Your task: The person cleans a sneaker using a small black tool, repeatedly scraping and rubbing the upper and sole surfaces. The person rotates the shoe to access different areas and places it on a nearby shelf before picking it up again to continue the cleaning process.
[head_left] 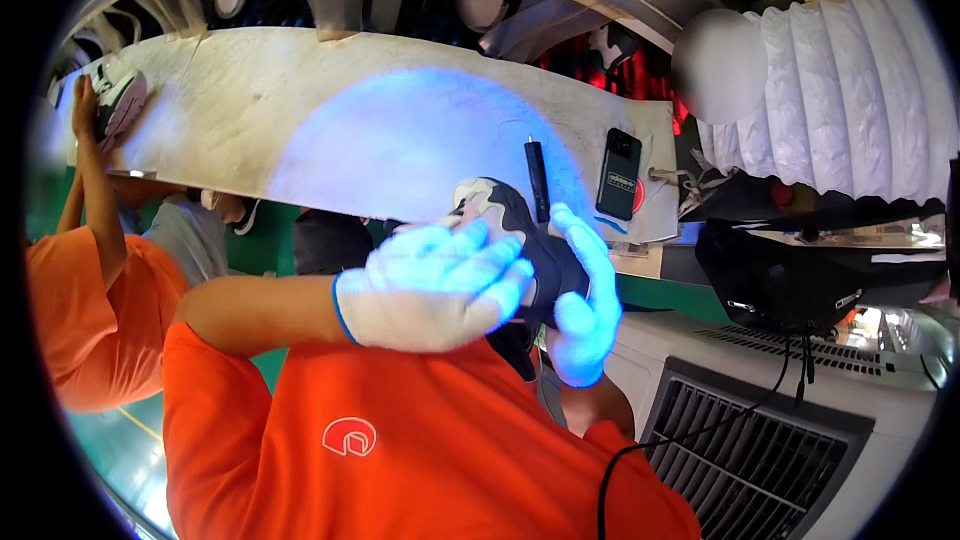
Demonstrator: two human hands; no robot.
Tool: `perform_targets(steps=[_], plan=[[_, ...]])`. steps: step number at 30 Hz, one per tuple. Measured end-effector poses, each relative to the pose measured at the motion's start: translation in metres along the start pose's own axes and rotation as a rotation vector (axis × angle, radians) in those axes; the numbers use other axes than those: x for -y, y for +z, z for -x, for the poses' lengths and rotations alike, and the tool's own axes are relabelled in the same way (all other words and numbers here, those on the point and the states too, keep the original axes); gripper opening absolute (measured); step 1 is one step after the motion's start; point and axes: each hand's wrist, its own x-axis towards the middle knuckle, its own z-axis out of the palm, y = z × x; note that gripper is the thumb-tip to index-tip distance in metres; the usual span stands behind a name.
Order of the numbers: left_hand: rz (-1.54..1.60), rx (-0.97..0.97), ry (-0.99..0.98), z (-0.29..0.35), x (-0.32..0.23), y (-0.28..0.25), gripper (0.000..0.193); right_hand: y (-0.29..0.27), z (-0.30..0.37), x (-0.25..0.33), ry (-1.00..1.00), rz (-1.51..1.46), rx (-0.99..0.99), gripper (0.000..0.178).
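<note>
Between my two white-gloved hands is a dark grey and white sneaker (548, 258), held in front of my chest at the near edge of the bench. My left hand (425, 290) lies across its near left side, with the fingers bent over it and covering much of the shoe. On the other side my right hand (592, 305) grips it, thumb and fingers curved along the edge. Blue light falls on both gloves and on the bench top. Just beyond the shoe a slim black rod-like tool (538, 180) with a metal tip lies on the bench.
A dark phone (619, 175) rests on the pale bench (230, 110), near its right end. At the far left a co-worker's hand (86, 105) holds another sneaker (122, 105). Shoes hang behind the bench. A white ribbed duct (840, 90) and a black bag (775, 275) are at right.
</note>
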Motion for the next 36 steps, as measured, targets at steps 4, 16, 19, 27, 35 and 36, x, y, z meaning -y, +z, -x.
perform_targets(steps=[4, 16, 19, 27, 35, 36], plan=[[0.073, 0.015, -0.012, -0.004, -0.007, -0.001, 0.031, 0.01, 0.012, 0.012, 0.231, -0.111, -0.189, 0.056], [0.403, 0.193, -0.201, -0.02, 0.038, -0.032, 0.061, 0.04, 0.024, 0.011, -0.028, 0.246, -0.201, 0.072], [0.529, -0.005, -0.547, 0.02, 0.039, -0.054, 0.126, 0.057, 0.04, 0.001, -0.042, -0.036, -0.134, 0.095], [0.361, 0.113, -0.735, 0.048, 0.017, -0.06, 0.134, 0.014, -0.051, -0.158, -0.052, 0.792, -0.323, 0.078], [0.402, 0.274, -1.0, 0.067, 0.024, -0.078, 0.133, 0.015, -0.054, -0.189, 0.289, 0.607, 0.057, 0.052], [0.414, 0.275, -1.012, 0.067, 0.023, -0.078, 0.132, 0.013, -0.057, -0.183, 0.319, 0.386, 0.06, 0.047]])
